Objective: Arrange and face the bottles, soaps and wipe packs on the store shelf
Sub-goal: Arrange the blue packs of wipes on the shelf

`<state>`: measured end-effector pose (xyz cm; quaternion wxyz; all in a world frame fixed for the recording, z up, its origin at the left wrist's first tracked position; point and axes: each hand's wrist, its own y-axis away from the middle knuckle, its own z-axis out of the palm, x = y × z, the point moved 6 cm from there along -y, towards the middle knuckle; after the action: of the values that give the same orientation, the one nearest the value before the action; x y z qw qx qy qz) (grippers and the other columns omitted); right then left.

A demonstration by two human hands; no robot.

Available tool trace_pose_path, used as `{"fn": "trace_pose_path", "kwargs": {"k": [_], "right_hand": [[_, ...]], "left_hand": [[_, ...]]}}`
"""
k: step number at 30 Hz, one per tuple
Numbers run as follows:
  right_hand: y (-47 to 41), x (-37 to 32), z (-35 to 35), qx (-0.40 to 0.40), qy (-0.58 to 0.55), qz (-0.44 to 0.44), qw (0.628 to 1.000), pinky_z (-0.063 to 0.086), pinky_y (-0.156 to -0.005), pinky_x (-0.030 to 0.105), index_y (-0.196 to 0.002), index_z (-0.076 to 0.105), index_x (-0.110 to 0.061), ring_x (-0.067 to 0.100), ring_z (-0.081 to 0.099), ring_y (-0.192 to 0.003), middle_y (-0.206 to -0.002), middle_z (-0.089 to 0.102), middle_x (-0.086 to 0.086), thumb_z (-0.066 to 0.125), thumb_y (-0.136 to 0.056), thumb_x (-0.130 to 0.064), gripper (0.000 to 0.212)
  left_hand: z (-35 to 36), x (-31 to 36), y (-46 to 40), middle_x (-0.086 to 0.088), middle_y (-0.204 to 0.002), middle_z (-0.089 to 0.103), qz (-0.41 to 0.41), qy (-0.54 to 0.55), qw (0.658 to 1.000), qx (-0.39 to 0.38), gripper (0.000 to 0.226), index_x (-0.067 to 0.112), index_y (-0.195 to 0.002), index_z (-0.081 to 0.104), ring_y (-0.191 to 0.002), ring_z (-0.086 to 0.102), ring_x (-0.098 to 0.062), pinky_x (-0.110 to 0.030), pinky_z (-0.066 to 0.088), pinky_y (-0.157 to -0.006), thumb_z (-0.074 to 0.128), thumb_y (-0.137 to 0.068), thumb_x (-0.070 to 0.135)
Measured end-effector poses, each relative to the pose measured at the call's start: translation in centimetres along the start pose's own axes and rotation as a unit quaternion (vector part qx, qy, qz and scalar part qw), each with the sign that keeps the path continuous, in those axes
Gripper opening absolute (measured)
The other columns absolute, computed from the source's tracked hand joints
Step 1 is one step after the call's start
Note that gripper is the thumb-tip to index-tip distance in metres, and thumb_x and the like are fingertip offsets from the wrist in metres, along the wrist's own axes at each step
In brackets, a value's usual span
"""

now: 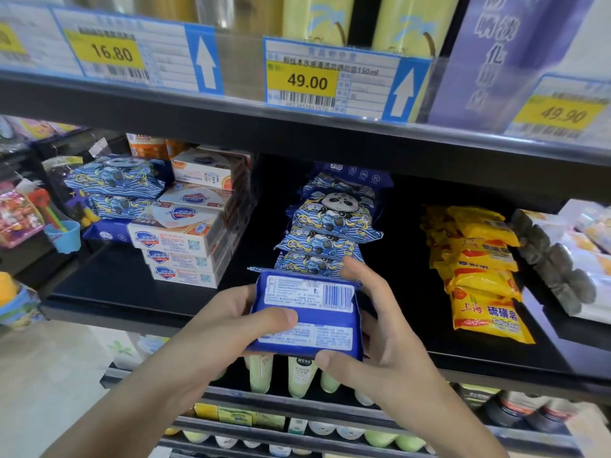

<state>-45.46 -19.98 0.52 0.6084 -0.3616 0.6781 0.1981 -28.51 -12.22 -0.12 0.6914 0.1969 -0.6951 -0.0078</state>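
Three price tags (pixel 307 81) show on the upper shelf edge. The middle row holds about five wipe packs (pixel 330 223); one more pack (pixel 307 312) sits in two hands (pixel 231 325). Two packs lie stacked at the left end. Three Safeguard boxes (pixel 178 256) face front.

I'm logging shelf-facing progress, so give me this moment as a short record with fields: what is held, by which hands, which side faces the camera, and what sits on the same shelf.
held item: blue wipe pack
hands: left hand and right hand both grip it
side facing camera: back, with barcode and printed text
position: at the shelf's front edge, before the row of panda wipe packs
left of row: stacked Safeguard soap boxes
right of row: yellow sulfur soap packs
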Motion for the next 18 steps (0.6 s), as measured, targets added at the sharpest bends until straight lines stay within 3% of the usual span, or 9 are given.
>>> {"fn": "trace_pose_path", "kwargs": {"k": [1,3,6,9,12,15,18], "right_hand": [[0.0,0.0,-0.1,-0.001,-0.014,0.01,1.0,0.056,-0.099,0.036,-0.148,0.033,-0.057,0.013,0.062,-0.126,-0.137,0.056,-0.029,0.084,-0.079,-0.02,0.094],[-0.1,0.1,-0.5,0.015,-0.048,0.042,0.998,0.058,-0.093,0.03,-0.144,0.035,-0.063,0.009,0.063,-0.124,-0.141,0.053,-0.029,0.085,-0.074,-0.041,0.089],[-0.4,0.7,-0.9,0.043,-0.069,0.095,0.992,0.059,-0.094,0.038,-0.139,0.043,-0.063,0.008,0.066,-0.119,-0.138,0.059,-0.02,0.079,-0.064,-0.063,0.083],[-0.5,1.1,-1.1,0.057,-0.069,0.125,0.988,0.06,-0.091,0.047,-0.134,0.055,-0.05,0.013,0.071,-0.109,-0.126,0.07,-0.012,0.069,-0.073,-0.069,0.065],[-0.4,0.7,-0.5,0.06,-0.041,0.146,0.987,0.057,-0.075,0.036,-0.114,0.066,-0.05,0.02,0.072,-0.093,-0.11,0.074,-0.008,0.057,-0.077,-0.071,0.043],[-0.2,0.6,0.0,0.06,-0.055,0.18,0.98,0.053,-0.065,0.034,-0.107,0.07,-0.048,0.019,0.068,-0.077,-0.101,0.075,-0.008,0.062,-0.077,-0.082,0.046],[-0.3,0.5,0.8,0.052,-0.101,0.206,0.972,0.052,-0.062,0.034,-0.113,0.072,-0.038,0.019,0.068,-0.074,-0.108,0.077,-0.012,0.062,-0.072,-0.076,0.056]], "left_hand": [[-0.1,0.1,0.1,0.005,-0.112,0.079,0.009,-0.004,1.0,0.007,0.029,0.023,-0.121,0.07,-0.105,0.075,-0.014,-0.036,0.051,-0.1,0.072,-0.094,0.013],[-0.2,0.3,0.1,0.009,-0.113,0.078,0.028,-0.019,0.999,0.021,0.033,0.026,-0.121,0.069,-0.107,0.073,-0.01,-0.033,0.05,-0.099,0.07,-0.093,0.008],[-0.5,0.2,0.1,0.01,-0.111,0.078,0.046,-0.019,0.998,0.04,0.036,0.024,-0.119,0.067,-0.105,0.074,-0.008,-0.03,0.051,-0.095,0.074,-0.089,0.005],[-0.6,0.1,0.2,0.008,-0.107,0.079,0.063,-0.014,0.997,0.049,0.038,0.022,-0.114,0.067,-0.102,0.075,-0.01,-0.026,0.056,-0.088,0.078,-0.085,0.001],[-0.6,0.6,0.4,0.008,-0.111,0.079,0.109,-0.011,0.993,0.042,0.044,0.038,-0.102,0.071,-0.106,0.074,-0.012,-0.027,0.059,-0.088,0.086,-0.076,0.006],[-0.6,1.2,0.7,0.006,-0.115,0.077,0.165,-0.051,0.984,0.042,0.051,0.044,-0.102,0.069,-0.109,0.072,-0.012,-0.03,0.053,-0.096,0.084,-0.08,-0.001],[-0.8,1.3,0.8,0.005,-0.111,0.076,0.205,-0.08,0.974,0.05,0.057,0.044,-0.105,0.068,-0.105,0.071,-0.01,-0.024,0.053,-0.091,0.077,-0.082,-0.008]]}}
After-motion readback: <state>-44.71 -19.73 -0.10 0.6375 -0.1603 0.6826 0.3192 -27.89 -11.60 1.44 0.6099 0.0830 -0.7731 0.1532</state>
